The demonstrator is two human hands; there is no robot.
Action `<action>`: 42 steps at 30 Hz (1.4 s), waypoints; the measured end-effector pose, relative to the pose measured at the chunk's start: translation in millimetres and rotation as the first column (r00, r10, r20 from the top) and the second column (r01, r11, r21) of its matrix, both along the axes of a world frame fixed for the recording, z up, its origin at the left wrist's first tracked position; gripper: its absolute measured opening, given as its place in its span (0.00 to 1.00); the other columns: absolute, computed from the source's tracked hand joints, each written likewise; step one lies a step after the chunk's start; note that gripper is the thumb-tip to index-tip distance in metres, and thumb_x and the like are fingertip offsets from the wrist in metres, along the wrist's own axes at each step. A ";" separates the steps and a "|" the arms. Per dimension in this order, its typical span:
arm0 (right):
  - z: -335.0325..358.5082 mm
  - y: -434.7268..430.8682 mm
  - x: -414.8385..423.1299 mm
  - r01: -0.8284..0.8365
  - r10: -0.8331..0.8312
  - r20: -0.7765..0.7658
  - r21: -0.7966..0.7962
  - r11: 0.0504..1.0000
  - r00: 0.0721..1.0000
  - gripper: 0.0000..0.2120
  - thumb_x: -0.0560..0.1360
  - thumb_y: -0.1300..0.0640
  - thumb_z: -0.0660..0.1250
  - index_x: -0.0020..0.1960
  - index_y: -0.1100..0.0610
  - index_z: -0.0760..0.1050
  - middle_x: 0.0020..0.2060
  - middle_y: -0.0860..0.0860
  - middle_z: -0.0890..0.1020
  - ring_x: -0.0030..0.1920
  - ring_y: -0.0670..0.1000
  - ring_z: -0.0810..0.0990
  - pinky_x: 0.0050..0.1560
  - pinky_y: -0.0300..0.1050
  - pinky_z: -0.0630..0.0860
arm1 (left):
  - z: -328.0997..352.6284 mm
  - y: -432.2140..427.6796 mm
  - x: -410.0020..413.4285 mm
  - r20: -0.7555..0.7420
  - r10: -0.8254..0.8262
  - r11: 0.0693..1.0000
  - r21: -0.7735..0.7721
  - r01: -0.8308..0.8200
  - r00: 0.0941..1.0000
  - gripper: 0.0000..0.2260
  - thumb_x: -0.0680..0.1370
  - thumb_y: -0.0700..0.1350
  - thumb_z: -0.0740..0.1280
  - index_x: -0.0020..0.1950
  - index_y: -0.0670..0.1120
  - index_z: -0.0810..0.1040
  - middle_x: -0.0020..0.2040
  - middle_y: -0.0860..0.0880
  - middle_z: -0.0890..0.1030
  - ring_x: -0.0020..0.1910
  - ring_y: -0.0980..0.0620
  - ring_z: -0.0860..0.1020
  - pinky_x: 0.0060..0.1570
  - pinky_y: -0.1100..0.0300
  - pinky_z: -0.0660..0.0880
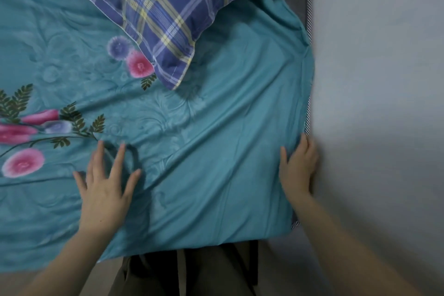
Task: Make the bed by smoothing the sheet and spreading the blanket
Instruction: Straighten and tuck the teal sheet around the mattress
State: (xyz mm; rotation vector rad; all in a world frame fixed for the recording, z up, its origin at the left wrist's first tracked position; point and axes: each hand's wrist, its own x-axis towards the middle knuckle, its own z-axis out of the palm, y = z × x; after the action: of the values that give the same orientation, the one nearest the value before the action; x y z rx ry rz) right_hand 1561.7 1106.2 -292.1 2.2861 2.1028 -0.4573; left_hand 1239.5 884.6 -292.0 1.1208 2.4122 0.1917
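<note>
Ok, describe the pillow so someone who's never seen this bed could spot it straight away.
A teal floral sheet covers the whole bed. At the top of the view, on that sheet, lies the pillow, one corner pointing down beside a pink printed flower. It is the only checked fabric here: blue-violet crossed with yellow and white plaid lines.

Sheet [216,127] and pillow [168,7] partly beyond the edges
</note>
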 end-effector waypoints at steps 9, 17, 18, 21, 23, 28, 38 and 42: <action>20.5 -142.8 74.0 0.158 -0.131 0.136 -0.212 0.964 0.982 0.16 0.66 0.57 0.78 0.48 0.64 0.80 0.47 0.64 0.76 0.49 0.64 0.72 0.49 0.53 0.69 | 15.1 -129.1 24.8 0.000 -0.389 0.902 -0.204 0.381 0.921 0.28 0.70 0.73 0.53 0.58 0.57 0.74 0.58 0.45 0.73 0.49 0.39 0.75 0.50 0.42 0.70; 30.3 -144.7 96.8 0.543 -0.639 -0.208 -0.374 0.752 0.741 0.14 0.76 0.63 0.68 0.36 0.57 0.66 0.28 0.58 0.75 0.19 0.50 0.77 0.17 0.39 0.69 | 32.7 -111.9 27.9 0.264 -0.338 0.888 -0.229 0.399 0.903 0.17 0.62 0.42 0.81 0.35 0.48 0.72 0.33 0.52 0.74 0.32 0.45 0.78 0.30 0.55 0.72; 32.0 -147.2 101.7 0.572 -0.666 -0.221 -0.367 0.734 0.712 0.13 0.76 0.64 0.67 0.37 0.58 0.66 0.29 0.60 0.76 0.18 0.48 0.77 0.15 0.38 0.69 | 36.8 -112.7 32.0 0.307 -0.340 0.891 -0.196 0.409 0.889 0.18 0.61 0.42 0.81 0.34 0.49 0.70 0.32 0.52 0.73 0.31 0.47 0.78 0.29 0.57 0.71; 39.6 -152.0 114.1 0.541 -0.601 -0.096 -0.340 0.769 0.793 0.09 0.76 0.65 0.67 0.39 0.63 0.69 0.29 0.62 0.79 0.20 0.49 0.79 0.18 0.42 0.73 | 42.6 -123.6 46.4 0.372 -0.336 0.881 -0.200 0.428 0.865 0.16 0.63 0.44 0.80 0.35 0.50 0.71 0.34 0.53 0.76 0.35 0.48 0.79 0.32 0.55 0.73; 43.1 -154.2 118.2 0.476 -0.503 0.001 -0.327 0.816 0.864 0.07 0.76 0.65 0.67 0.41 0.66 0.71 0.32 0.65 0.81 0.28 0.56 0.81 0.25 0.49 0.75 | 40.8 -130.2 59.5 0.403 -0.327 0.858 -0.252 0.447 0.855 0.11 0.68 0.47 0.76 0.40 0.48 0.75 0.41 0.51 0.78 0.43 0.47 0.80 0.41 0.54 0.75; 41.6 -149.3 113.0 0.371 -0.332 0.175 -0.299 0.879 0.927 0.03 0.76 0.68 0.61 0.48 0.69 0.71 0.44 0.70 0.79 0.44 0.66 0.80 0.42 0.54 0.75 | 26.2 -136.7 91.7 0.377 -0.305 0.822 -0.358 0.442 0.875 0.08 0.76 0.52 0.66 0.51 0.50 0.74 0.52 0.53 0.76 0.57 0.52 0.75 0.53 0.56 0.73; 33.7 -82.6 32.3 -0.238 0.238 0.003 -0.041 0.970 0.971 0.25 0.73 0.66 0.65 0.70 0.62 0.68 0.69 0.62 0.68 0.62 0.65 0.73 0.60 0.57 0.73 | 23.9 -102.2 90.7 0.305 -0.219 0.975 0.042 0.216 0.927 0.06 0.78 0.44 0.67 0.54 0.47 0.78 0.49 0.50 0.79 0.44 0.47 0.81 0.40 0.54 0.77; 13.3 -35.3 -13.1 -0.625 0.632 -0.024 -0.178 0.760 0.775 0.29 0.79 0.53 0.62 0.78 0.52 0.56 0.78 0.53 0.52 0.76 0.61 0.56 0.73 0.59 0.60 | 17.6 -80.3 60.4 0.138 -0.212 0.976 0.087 0.201 0.967 0.20 0.79 0.47 0.62 0.72 0.46 0.69 0.70 0.44 0.70 0.63 0.42 0.74 0.56 0.45 0.76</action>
State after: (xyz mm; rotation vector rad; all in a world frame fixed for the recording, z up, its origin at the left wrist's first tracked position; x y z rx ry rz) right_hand 1548.6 1070.9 -278.7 1.3424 2.5017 -0.5285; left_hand 1299.9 804.3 -274.4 1.3337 2.1580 0.2848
